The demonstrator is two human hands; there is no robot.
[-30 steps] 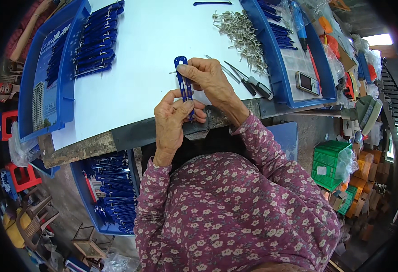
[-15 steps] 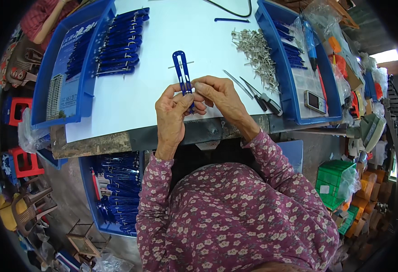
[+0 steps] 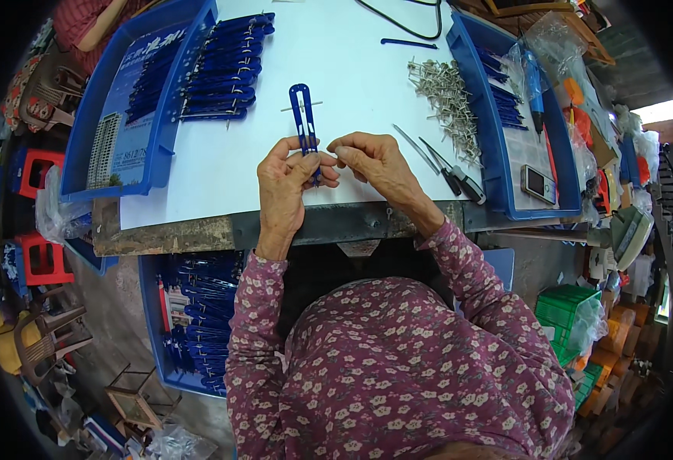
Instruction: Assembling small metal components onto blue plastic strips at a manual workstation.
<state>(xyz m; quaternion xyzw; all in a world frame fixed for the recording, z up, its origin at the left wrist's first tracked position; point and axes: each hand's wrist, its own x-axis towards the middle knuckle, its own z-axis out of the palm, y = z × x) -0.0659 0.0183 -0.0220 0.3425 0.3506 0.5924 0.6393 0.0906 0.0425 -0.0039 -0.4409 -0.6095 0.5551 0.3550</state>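
Between the thumb and fingers of my left hand [image 3: 284,180] stands a narrow blue slotted piece [image 3: 296,107], its rounded end pointing away from me. A thin metal pin [image 3: 315,103] passes crosswise through its upper part and sticks out on both sides. My right hand [image 3: 378,157] is just right of the piece, a small gap away. Its thumb and index finger are pinched together; whatever may be between them is too small to make out. Both hands are over the near edge of the white-covered tabletop [image 3: 198,172].
Blue pieces with pins [image 3: 221,69] lie stacked left, beside a blue tray [image 3: 160,165]. At right are a heap of metal pins [image 3: 444,96], slim pointed tools [image 3: 470,188] and another tray [image 3: 497,165] holding a phone [image 3: 538,184]. A filled blue bin [image 3: 152,330] sits below the table.
My right hand has drawn slightly away from the blue piece, opening a gap. My left hand still holds the piece upright. The whole view has shifted a little.
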